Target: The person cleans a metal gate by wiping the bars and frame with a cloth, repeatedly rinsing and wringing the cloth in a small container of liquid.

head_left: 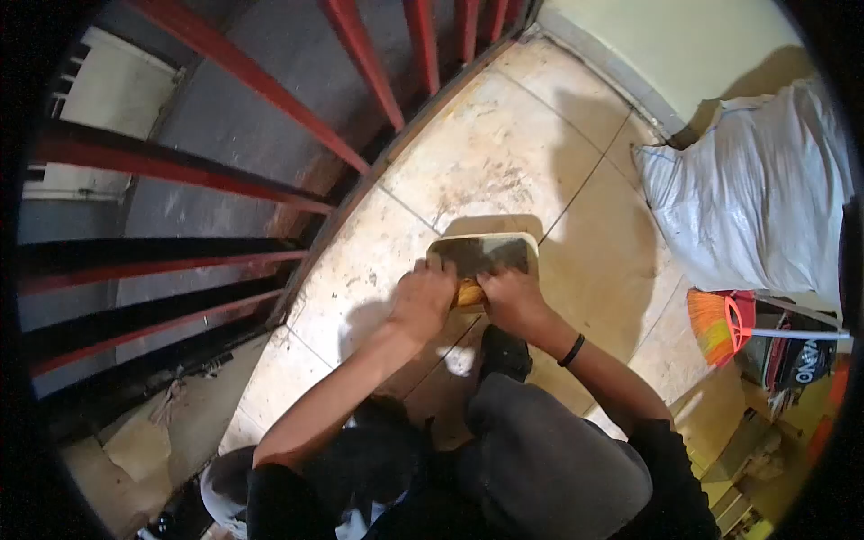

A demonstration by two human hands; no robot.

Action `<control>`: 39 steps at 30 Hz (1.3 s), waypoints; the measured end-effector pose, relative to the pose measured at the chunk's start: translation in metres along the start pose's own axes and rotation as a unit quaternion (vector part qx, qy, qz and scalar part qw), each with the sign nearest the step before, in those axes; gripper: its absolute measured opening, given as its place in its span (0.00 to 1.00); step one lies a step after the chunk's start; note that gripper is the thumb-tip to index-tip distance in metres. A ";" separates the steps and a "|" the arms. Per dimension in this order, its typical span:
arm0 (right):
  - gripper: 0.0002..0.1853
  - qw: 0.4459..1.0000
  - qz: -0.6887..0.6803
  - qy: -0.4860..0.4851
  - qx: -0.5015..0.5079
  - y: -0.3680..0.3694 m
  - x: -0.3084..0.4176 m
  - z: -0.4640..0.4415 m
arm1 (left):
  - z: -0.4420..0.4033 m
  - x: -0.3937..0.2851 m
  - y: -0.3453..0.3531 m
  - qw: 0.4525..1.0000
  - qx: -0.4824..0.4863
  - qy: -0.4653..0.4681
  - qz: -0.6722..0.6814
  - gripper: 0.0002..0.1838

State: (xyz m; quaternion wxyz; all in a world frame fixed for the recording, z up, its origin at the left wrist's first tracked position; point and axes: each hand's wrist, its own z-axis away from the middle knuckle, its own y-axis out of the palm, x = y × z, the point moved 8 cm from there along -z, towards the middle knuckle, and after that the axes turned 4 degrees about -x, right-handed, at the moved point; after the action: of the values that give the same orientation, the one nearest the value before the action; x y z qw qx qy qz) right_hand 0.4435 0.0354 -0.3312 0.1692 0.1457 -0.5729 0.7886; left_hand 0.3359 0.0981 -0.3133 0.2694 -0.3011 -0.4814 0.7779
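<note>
A pale rectangular tub [532, 247] stands on the tiled floor in front of my knees, with something grey and dark inside it. Both hands reach to its near side. My left hand [427, 295] has its fingers bent down over the tub's near left part. My right hand [515, 301], below a black wristband, curls its fingers over the near right part. Between the two hands shows an orange-brown thing [469, 292], which the fingers of both hands seem to grip. What it is I cannot make out.
Red and black railing bars [360, 67] run along the left and top. A white woven sack [742, 193] leans at the right wall. Below it lie an orange and yellow broom [713, 326] and a black bag [801, 360]. Soiled floor tiles [486, 135] surround the tub.
</note>
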 end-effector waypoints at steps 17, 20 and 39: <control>0.14 0.944 -0.255 0.149 -0.149 0.023 -0.148 0.070 | 0.029 -0.059 -0.065 0.983 0.059 0.092 0.145 0.31; 0.16 0.904 -0.329 0.245 -0.124 0.007 -0.173 0.103 | 0.033 -0.059 -0.081 0.974 0.050 0.117 0.188 0.28; 0.18 0.933 -0.135 0.214 -0.257 -0.023 -0.370 0.274 | 0.089 0.107 -0.145 0.939 0.004 -0.043 0.342 0.28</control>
State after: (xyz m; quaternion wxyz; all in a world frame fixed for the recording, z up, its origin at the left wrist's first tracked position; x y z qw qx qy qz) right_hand 0.7968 -0.2565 -0.3854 0.4239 0.0011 -0.6813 0.5967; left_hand 0.2178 0.1780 -0.1717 -0.0332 -0.4125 -0.3574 0.8373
